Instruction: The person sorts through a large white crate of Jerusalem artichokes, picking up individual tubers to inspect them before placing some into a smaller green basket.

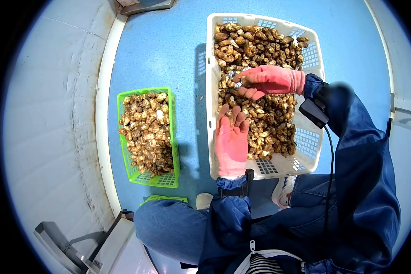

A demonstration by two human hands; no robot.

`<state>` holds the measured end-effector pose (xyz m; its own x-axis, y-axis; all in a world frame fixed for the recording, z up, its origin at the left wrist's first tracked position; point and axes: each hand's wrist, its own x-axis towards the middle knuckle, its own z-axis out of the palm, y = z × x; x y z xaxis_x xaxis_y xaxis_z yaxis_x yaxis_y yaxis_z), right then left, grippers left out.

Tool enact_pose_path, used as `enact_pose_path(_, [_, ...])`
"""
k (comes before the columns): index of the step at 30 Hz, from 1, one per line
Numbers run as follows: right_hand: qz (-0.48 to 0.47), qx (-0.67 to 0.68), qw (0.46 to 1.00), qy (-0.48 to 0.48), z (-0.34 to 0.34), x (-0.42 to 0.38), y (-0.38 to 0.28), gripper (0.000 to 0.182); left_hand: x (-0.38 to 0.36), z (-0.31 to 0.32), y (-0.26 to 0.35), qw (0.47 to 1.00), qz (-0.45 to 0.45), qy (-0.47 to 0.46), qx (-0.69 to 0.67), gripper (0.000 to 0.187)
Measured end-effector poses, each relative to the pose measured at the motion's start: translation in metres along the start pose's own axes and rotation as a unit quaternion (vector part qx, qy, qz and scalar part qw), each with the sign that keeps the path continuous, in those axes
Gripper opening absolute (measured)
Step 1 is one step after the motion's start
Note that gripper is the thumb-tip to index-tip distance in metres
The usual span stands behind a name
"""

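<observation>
Left hand (233, 142) reaches over white crate's near rim (266, 176), blue floor (187, 82) alongside.

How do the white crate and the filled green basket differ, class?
The white crate is larger; the filled green basket is smaller. The left hand and right hand are over the white crate; neither is over the filled green basket. Both have perforated walls and hold knobbly brown pieces.

One head-worn wide-angle camera, fairly near the gloved fingers (223, 116), looks steeply down and forward from above the wearer's lap, its view darkened at the corners; jeans-clad legs (173, 228) fall below the fingers, blue floor (164, 55) above and to their left.
</observation>
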<state>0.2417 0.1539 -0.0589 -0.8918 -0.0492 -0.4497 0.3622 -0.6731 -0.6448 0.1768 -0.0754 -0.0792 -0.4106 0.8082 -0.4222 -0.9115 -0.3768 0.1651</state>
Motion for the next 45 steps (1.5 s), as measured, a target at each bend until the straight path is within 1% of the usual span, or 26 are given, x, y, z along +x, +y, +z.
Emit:
enact_pose_path(1, [0.001, 0.000, 1.000, 0.000, 0.002, 0.001, -0.002, 0.043, 0.000, 0.000, -0.001, 1.000, 0.006, -0.002, 0.015, 0.036])
enact_pose_path(3, [0.007, -0.159, 0.985, 0.061, 0.006, 0.002, -0.005, 0.036, -0.002, 0.002, -0.004, 0.999, 0.015, 0.021, 0.034, 0.037])
enact_pose_path(4, [-0.008, -0.166, 0.985, 0.050, 0.003, 0.005, -0.008, 0.032, -0.002, 0.003, -0.006, 0.997, 0.023, 0.043, 0.054, 0.038])
enact_pose_path(6, [-0.023, -0.148, 0.984, 0.093, -0.003, 0.006, -0.015, 0.031, -0.002, 0.003, -0.007, 0.997, 0.014, 0.058, 0.051, 0.036])
enact_pose_path(10, [-0.068, -0.197, 0.963, 0.169, 0.003, 0.000, -0.029, 0.026, 0.004, 0.007, -0.007, 0.993, -0.021, 0.112, 0.021, 0.033])
enact_pose_path(11, [-0.054, -0.194, 0.967, 0.155, 0.005, 0.001, -0.031, 0.027, 0.005, 0.012, -0.007, 0.988, -0.023, 0.149, 0.029, 0.035])
enact_pose_path(14, [0.003, -0.273, 0.952, 0.139, 0.023, 0.002, -0.027, 0.027, 0.005, 0.014, -0.006, 0.984, -0.027, 0.174, 0.013, 0.038])
enact_pose_path(18, [0.067, -0.298, 0.951, -0.047, 0.045, -0.003, -0.019, 0.036, 0.010, 0.022, -0.006, 0.974, -0.009, 0.226, 0.011, 0.046])
enact_pose_path(19, [0.063, -0.409, 0.906, -0.089, 0.059, -0.004, -0.023, 0.040, 0.012, 0.022, -0.007, 0.976, -0.009, 0.219, 0.014, 0.049])
enact_pose_path(20, [0.041, -0.396, 0.909, -0.123, 0.058, -0.006, -0.017, 0.041, 0.011, 0.020, -0.007, 0.975, -0.009, 0.220, 0.013, 0.049])
enact_pose_path(22, [0.098, -0.420, 0.898, -0.084, 0.056, -0.004, -0.027, 0.038, 0.008, 0.022, -0.004, 0.984, -0.012, 0.174, -0.037, 0.050])
enact_pose_path(24, [0.074, -0.501, 0.850, 0.147, 0.033, 0.009, -0.031, 0.032, 0.002, 0.026, -0.004, 0.979, -0.019, 0.200, -0.011, 0.044])
enact_pose_path(26, [0.078, -0.590, 0.765, 0.247, 0.000, 0.029, -0.027, 0.030, -0.003, 0.017, -0.010, 0.980, 0.010, 0.132, 0.148, 0.036])
enact_pose_path(27, [0.076, -0.674, 0.699, 0.228, -0.004, 0.036, -0.018, 0.032, -0.006, 0.004, -0.013, 0.972, 0.033, 0.067, 0.223, 0.032])
enact_pose_path(28, [0.075, -0.749, 0.625, 0.207, -0.008, 0.045, -0.007, 0.034, -0.006, -0.003, -0.012, 0.971, 0.034, 0.066, 0.226, 0.032])
enact_pose_path(29, [0.067, -0.751, 0.634, 0.171, -0.013, 0.057, 0.006, 0.038, -0.007, -0.010, -0.012, 0.973, 0.017, 0.067, 0.221, 0.034])
enact_pose_path(30, [-0.003, -0.789, 0.595, 0.155, -0.018, 0.065, 0.025, 0.036, -0.007, -0.012, -0.010, 0.974, 0.001, 0.068, 0.215, 0.036])
enact_pose_path(32, [0.021, -0.848, 0.507, 0.155, -0.019, 0.084, 0.048, 0.028, -0.007, -0.004, -0.005, 0.975, 0.003, 0.081, 0.207, 0.038])
enact_pose_path(33, [-0.036, -0.869, 0.464, 0.170, -0.023, 0.085, 0.055, 0.026, -0.008, 0.002, -0.002, 0.976, 0.001, 0.093, 0.196, 0.039])
enact_pose_path(34, [-0.037, -0.869, 0.465, 0.168, -0.022, 0.086, 0.057, 0.026, -0.009, 0.005, -0.001, 0.978, 0.000, 0.104, 0.183, 0.040])
enact_pose_path(36, [0.030, -0.878, 0.451, 0.156, -0.023, 0.082, 0.054, 0.026, -0.008, -0.001, -0.002, 0.975, 0.003, 0.093, 0.201, 0.039])
enact_pose_path(38, [0.028, -0.873, 0.460, 0.159, -0.024, 0.074, 0.052, 0.024, -0.008, 0.006, -0.002, 0.982, -0.005, 0.114, 0.147, 0.040])
enact_pose_path(40, [-0.003, -0.831, 0.525, 0.184, -0.021, 0.070, 0.053, 0.019, -0.006, 0.021, 0.001, 0.985, -0.009, 0.139, 0.099, 0.043])
enact_pose_path(42, [0.017, -0.738, 0.635, 0.228, -0.018, 0.063, 0.046, 0.027, -0.005, 0.027, 0.003, 0.985, -0.014, 0.166, 0.049, 0.047])
enact_pose_path(44, [0.054, -0.578, 0.772, 0.259, -0.014, 0.051, 0.033, 0.032, -0.003, 0.025, 0.003, 0.990, 0.000, 0.140, 0.012, 0.053])
enact_pose_path(45, [0.047, -0.334, 0.906, 0.256, -0.016, 0.048, 0.034, 0.033, -0.002, 0.023, 0.003, 0.990, -0.002, 0.139, -0.002, 0.052])
